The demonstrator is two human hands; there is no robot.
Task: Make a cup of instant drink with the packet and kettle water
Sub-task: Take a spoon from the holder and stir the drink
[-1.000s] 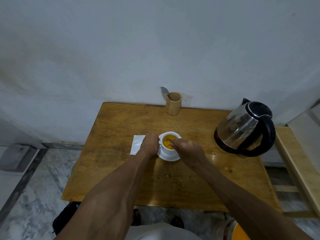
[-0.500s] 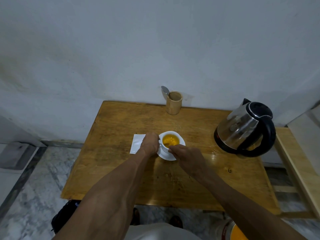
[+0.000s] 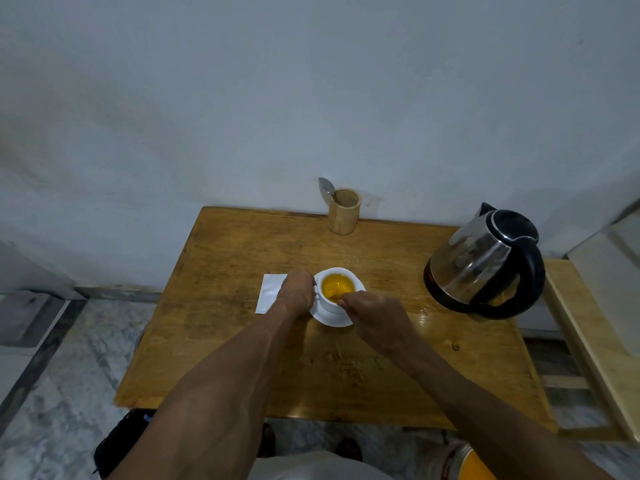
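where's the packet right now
In the head view the white packet lies flat on the table, left of the cup and saucer, its right edge hidden under the left hand.

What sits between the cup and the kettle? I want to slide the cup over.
Head view: only bare table lies between the cup and the kettle, with wet, shiny spots near the kettle's base.

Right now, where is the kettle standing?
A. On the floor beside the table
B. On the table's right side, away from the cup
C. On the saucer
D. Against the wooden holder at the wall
B: the kettle stands on the table at its right side, well apart from the cup between the hands.
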